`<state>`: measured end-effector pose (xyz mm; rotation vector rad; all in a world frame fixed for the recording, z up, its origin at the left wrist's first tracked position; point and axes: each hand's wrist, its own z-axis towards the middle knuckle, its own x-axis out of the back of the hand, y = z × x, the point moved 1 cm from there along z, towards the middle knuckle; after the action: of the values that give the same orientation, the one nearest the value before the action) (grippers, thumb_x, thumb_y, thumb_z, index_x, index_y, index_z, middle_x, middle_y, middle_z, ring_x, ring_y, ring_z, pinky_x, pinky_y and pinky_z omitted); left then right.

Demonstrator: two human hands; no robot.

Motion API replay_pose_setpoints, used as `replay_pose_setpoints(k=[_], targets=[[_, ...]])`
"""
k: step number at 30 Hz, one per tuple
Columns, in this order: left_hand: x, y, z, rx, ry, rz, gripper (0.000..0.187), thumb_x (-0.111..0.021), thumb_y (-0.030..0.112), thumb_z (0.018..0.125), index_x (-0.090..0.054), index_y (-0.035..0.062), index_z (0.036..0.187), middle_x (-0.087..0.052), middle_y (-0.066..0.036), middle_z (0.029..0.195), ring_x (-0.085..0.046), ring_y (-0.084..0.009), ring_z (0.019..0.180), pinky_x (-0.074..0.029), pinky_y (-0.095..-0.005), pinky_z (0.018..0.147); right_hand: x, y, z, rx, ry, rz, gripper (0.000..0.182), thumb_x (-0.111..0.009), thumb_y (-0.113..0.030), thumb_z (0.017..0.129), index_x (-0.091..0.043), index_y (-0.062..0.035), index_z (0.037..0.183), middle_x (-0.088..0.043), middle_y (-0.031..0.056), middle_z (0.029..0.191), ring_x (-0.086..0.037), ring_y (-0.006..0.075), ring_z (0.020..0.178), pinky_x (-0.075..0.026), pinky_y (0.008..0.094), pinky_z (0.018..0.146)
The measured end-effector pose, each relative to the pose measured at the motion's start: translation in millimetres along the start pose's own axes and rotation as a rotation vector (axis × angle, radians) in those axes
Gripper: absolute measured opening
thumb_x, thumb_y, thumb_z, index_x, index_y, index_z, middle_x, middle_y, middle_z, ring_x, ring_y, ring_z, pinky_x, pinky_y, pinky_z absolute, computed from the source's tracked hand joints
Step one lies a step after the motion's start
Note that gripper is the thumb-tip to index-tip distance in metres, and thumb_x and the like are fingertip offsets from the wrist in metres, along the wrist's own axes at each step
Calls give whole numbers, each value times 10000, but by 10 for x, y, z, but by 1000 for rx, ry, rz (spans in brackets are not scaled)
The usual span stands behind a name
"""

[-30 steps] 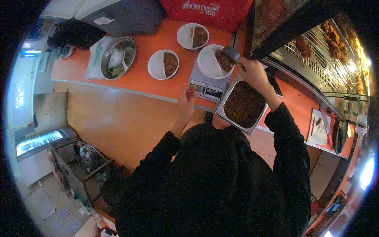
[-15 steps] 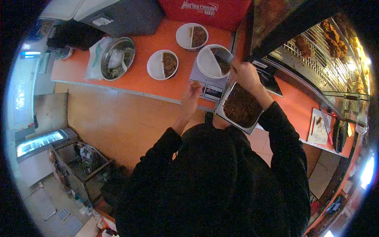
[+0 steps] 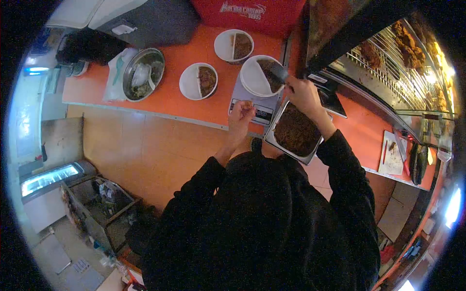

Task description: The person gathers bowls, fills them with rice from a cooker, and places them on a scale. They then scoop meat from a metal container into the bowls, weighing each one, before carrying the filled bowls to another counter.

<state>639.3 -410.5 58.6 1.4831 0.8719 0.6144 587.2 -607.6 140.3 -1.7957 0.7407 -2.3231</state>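
Note:
My right hand [image 3: 302, 95] is closed on the handle of a metal utensil [image 3: 279, 72], whose blade is over the meat side of a divided white bowl [image 3: 256, 80]. That bowl sits on a scale [image 3: 236, 97]. My left hand [image 3: 241, 116] has its fingers curled in front of the scale, over part of its panel; what it holds, if anything, I cannot make out. A metal tray [image 3: 296, 131] of dark minced meat lies below my right wrist. Two more divided bowls [image 3: 190, 82] [image 3: 224, 47] with dark meat on one side stand to the left.
A steel bowl [image 3: 127, 80] with pale contents is at the left of the orange counter [image 3: 194, 111]. A red cooler [image 3: 250, 17] stands at the back. On the right are a glass food warmer [image 3: 388, 72] and a white cutting board [image 3: 392, 162].
The utensil's blade has tilted and shifted slightly right at the bowl. My left hand has moved a little right, over the scale's panel.

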Motion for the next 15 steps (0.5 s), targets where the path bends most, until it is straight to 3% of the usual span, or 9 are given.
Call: replay_pose_setpoints(k=[3,4,5,7,10,15], targets=[[15,-60,7,37,-37,-30,233,-516,14,764,-433,37,981,-493,-38,875,-491,-107,776,-415,-240,705,163,67,24,-80,156,166,117,-514,-140,694,-543,-26,692,-535,191,592,-549,338,560,-435,416,514],[34,-97,-3,52,-55,-72,253,-516,12,763,-426,35,999,-491,-41,888,-492,-107,779,-414,-241,705,268,61,24,-153,140,346,126,-529,-144,690,-542,-18,694,-542,188,601,-553,325,551,-433,395,504],[42,-130,-8,20,-19,-71,288,-518,12,760,-409,32,1025,-484,-49,913,-493,-113,783,-420,-239,690,278,110,63,-118,232,282,159,-533,-179,695,-550,-22,689,-551,176,604,-561,315,557,-439,383,504],[4,-57,12,-46,42,-68,357,-522,10,754,-375,26,1079,-472,-64,963,-496,-124,791,-432,-235,659,188,160,131,-62,203,96,154,-511,-184,707,-550,-35,713,-556,162,591,-568,313,556,-449,394,494],[-34,19,157,-78,59,-13,461,-533,7,738,-319,26,1146,-425,-99,1056,-497,-156,844,-449,-236,620,-92,19,235,57,-86,-334,131,-469,-136,713,-506,-73,820,-549,144,563,-566,323,545,-466,423,467],[-64,45,239,-159,100,108,511,-549,-8,709,-311,28,1160,-377,-126,1120,-478,-184,916,-461,-240,610,-176,-18,213,143,57,-221,135,-470,-141,726,-505,-75,839,-538,141,575,-565,312,560,-455,406,465]])
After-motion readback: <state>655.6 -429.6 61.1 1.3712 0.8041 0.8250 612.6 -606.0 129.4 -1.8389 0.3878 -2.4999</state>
